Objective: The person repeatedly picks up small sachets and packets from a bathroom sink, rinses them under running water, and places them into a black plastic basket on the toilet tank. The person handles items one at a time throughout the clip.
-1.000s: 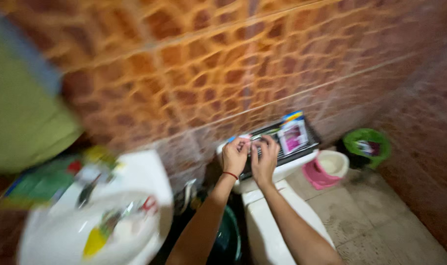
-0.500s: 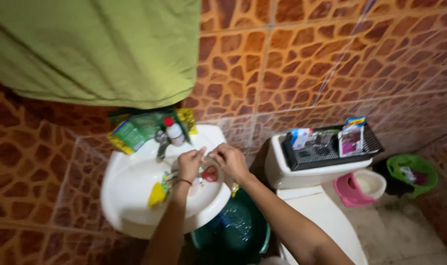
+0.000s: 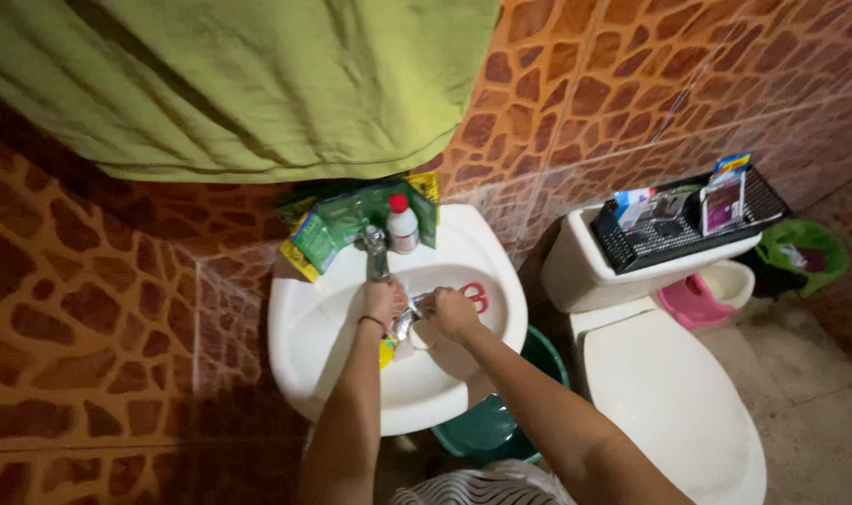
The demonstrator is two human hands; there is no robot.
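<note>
While both hands meet over the white sink [image 3: 304, 346], a small shiny metal cup [image 3: 406, 324] sits between them, just near of the faucet [image 3: 377, 252]. Cup looks silvery, rounded, reflective, tilted on its side; its pale opening faces near-right. Too small to tell more detail.

Left hand [image 3: 383, 301]: fingers curled together, touching the cup's left side, thin band on the wrist. Right hand [image 3: 452, 313]: fingers bent and closed around the cup's right side. Exact grip of single fingers cannot be told; they overlap.

In the basin: red scissors [image 3: 475, 295] lie just right of the right hand, and a yellow object [image 3: 386, 351] shows under the left wrist, mostly hidden.

Far rim of the sink: white bottle with red cap [image 3: 402, 224], upright, just right of the faucet; green packets [image 3: 337, 224] lean against the wall behind.

Green cloth [image 3: 239, 84] hangs on the far wall above the sink. Brown stone-pattern tiles all around. Dark green bucket [image 3: 486, 425] stands under the sink's right edge.

Right side: white toilet [image 3: 669, 393], lid down, with a black basket [image 3: 683, 234] of small packs on its tank. Pink and white scoop [image 3: 701, 295] and green bin [image 3: 804, 252] on the floor further right.
</note>
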